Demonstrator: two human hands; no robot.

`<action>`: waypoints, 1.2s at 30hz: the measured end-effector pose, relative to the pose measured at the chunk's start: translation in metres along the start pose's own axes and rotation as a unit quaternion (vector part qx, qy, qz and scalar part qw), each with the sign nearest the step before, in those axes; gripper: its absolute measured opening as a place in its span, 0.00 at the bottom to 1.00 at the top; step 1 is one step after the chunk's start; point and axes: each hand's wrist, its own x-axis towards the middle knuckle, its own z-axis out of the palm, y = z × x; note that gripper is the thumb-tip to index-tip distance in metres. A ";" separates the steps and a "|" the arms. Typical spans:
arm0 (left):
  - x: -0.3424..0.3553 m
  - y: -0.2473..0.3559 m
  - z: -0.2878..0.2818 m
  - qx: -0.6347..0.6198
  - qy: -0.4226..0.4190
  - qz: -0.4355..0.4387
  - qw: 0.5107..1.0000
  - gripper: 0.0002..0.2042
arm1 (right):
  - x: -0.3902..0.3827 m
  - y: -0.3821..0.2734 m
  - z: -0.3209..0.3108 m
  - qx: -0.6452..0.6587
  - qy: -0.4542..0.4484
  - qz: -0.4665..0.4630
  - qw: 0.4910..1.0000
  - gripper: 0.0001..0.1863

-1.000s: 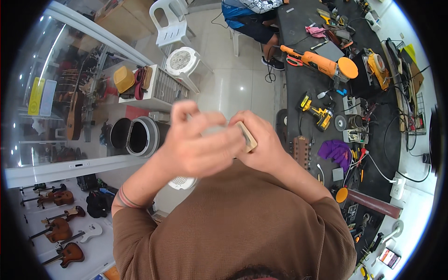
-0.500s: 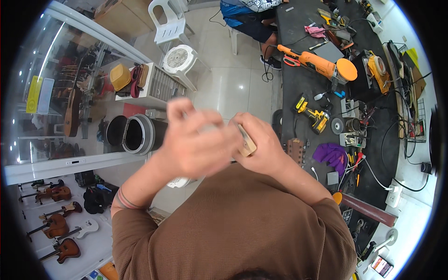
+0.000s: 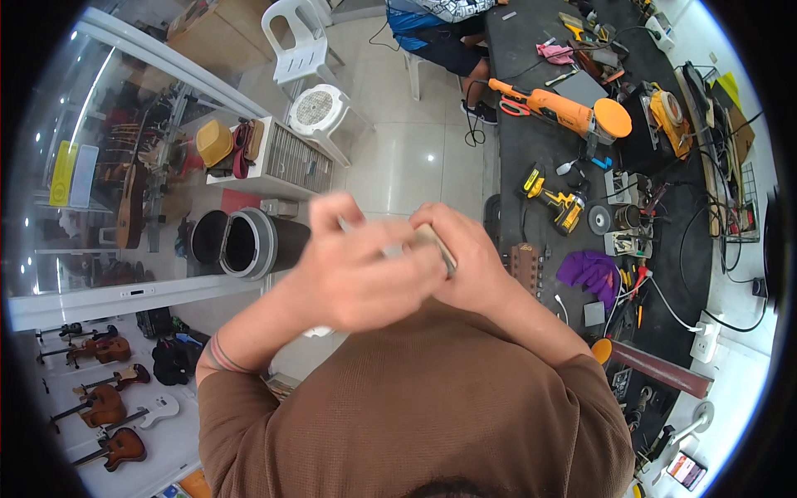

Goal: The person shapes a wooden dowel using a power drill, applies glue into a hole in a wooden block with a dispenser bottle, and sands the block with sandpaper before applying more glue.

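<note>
My right hand (image 3: 466, 253) grips a small pale rectangular piece (image 3: 442, 247), its top end and edge showing between thumb and fingers. My left hand (image 3: 357, 270) is blurred by motion, its fingers bent and reaching across onto or just over that piece, hiding much of it. Whether those fingers grip anything is unclear. Both hands are raised above my brown-shirted body. Just right of my right hand, a brown guitar headstock (image 3: 525, 267) shows at the bench's edge.
A dark workbench (image 3: 527, 153) bears an orange polisher (image 3: 556, 108), yellow drill (image 3: 556, 199), purple cloth (image 3: 581, 274) and cables. A seated person (image 3: 432, 41) works beyond. Left are white chairs (image 3: 299, 54), a bin (image 3: 249, 242), glass partition and several guitars (image 3: 120, 446).
My left hand has shifted slightly down and rightward, covering more of the pale piece. My right hand keeps its grip, a little lower than one second ago.
</note>
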 end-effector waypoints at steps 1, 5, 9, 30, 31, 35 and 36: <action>0.001 -0.010 -0.003 0.038 -0.015 -0.022 0.999 0.13 | -0.003 -0.001 -0.002 0.002 0.000 0.000 1.000 0.25; -0.004 0.008 0.002 -0.011 -0.004 0.018 1.000 0.13 | 0.000 -0.002 0.000 0.001 0.001 0.020 1.000 0.25; -0.004 -0.011 -0.005 0.010 -0.006 -0.037 0.999 0.14 | -0.002 -0.002 -0.001 -0.003 0.013 0.016 1.000 0.25; -0.004 0.005 0.004 -0.040 0.008 0.026 0.999 0.12 | -0.003 -0.004 -0.007 0.015 -0.021 -0.007 1.000 0.24; -0.002 -0.008 -0.001 0.006 -0.004 -0.005 1.000 0.12 | -0.004 -0.005 -0.006 0.015 -0.023 -0.006 1.000 0.24; -0.004 -0.004 -0.003 0.007 -0.020 -0.007 1.000 0.15 | -0.006 -0.002 -0.001 0.009 0.002 0.029 1.000 0.23; -0.005 0.002 -0.002 -0.020 -0.018 0.027 0.999 0.16 | -0.006 -0.001 -0.001 0.022 -0.016 0.006 1.000 0.22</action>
